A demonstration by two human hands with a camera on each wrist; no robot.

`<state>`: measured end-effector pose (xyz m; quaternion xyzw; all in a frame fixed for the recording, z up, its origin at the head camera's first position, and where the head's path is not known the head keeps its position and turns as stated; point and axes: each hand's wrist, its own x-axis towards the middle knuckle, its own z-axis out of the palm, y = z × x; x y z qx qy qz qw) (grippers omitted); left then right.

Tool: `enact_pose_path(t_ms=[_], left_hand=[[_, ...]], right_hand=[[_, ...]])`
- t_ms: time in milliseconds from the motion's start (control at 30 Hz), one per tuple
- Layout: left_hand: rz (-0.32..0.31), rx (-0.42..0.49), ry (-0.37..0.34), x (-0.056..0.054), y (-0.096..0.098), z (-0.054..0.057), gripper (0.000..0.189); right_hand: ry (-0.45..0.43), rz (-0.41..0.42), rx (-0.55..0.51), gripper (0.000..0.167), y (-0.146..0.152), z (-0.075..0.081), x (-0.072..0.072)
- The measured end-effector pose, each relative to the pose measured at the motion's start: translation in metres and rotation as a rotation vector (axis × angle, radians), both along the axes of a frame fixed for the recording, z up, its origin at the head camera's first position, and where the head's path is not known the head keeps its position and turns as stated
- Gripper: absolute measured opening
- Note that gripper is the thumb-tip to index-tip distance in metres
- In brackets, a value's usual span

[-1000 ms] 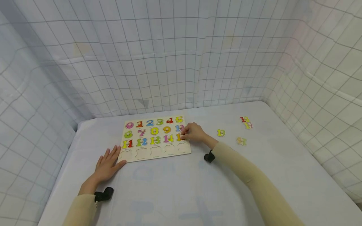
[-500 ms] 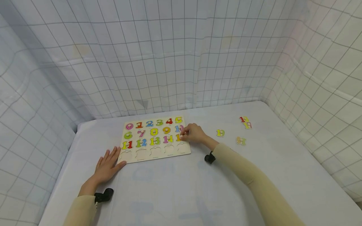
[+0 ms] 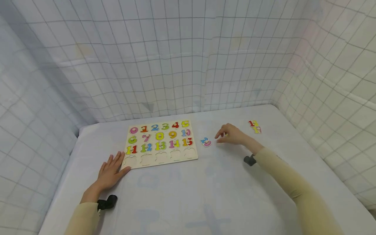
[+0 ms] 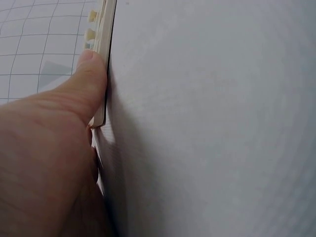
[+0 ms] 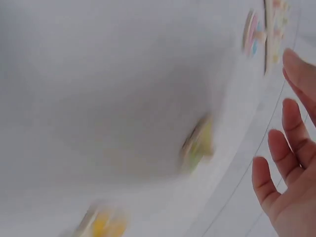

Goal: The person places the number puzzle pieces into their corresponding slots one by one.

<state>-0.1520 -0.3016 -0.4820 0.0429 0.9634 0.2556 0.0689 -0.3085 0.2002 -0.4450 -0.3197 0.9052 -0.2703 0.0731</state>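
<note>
A wooden number puzzle board [image 3: 168, 157] lies on the table, with pieces 0 to 15 in its upper rows and bare recesses in the front row. My left hand [image 3: 110, 171] rests at its left corner, fingers spread, thumb [image 4: 91, 74] against the front edge. Over the table to the right of the board, my right hand [image 3: 232, 134] has thumb and fingers apart and holds nothing. A blue and pink 20 piece [image 3: 206, 142] lies between board and hand. The right wrist view shows a blurred yellow-green piece [image 5: 199, 143] near the fingers, mostly hidden in the head view.
Two pieces lie together farther right: a red and yellow one [image 3: 253, 123] and a yellow and purple one [image 3: 257, 130]. A blurred yellow-orange piece [image 5: 104, 222] shows low in the right wrist view. Gridded white cloth [image 3: 176, 65] hangs behind the table.
My right hand has left the 15 piece, which sits in its recess, and moved right over the loose pieces. The 20 piece has come into view. My left hand stays at the corner.
</note>
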Motion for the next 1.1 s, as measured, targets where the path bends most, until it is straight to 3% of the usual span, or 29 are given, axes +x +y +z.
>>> enact_pose_path(t_ms=[167, 300, 633, 867, 1100], left_hand=[[0.003, -0.006, -0.005, 0.002, -0.002, 0.000, 0.084], [0.001, -0.010, -0.003, 0.002, -0.003, 0.000, 0.083], [-0.005, 0.004, -0.006, 0.000, -0.001, 0.002, 0.083], [-0.015, 0.008, -0.008, -0.001, 0.000, 0.001, 0.083], [-0.011, 0.009, -0.008, -0.001, 0.000, 0.001, 0.083]], right_hand=[[-0.098, -0.072, 0.096, 0.015, 0.068, 0.002, 0.006], [-0.129, -0.092, 0.128, 0.016, 0.104, 0.002, 0.008], [-0.163, -0.122, 0.103, 0.015, 0.128, -0.010, 0.008], [-0.078, -0.133, 0.140, 0.012, 0.124, -0.009, 0.012], [0.118, -0.155, 0.261, 0.007, 0.113, -0.013, 0.020]])
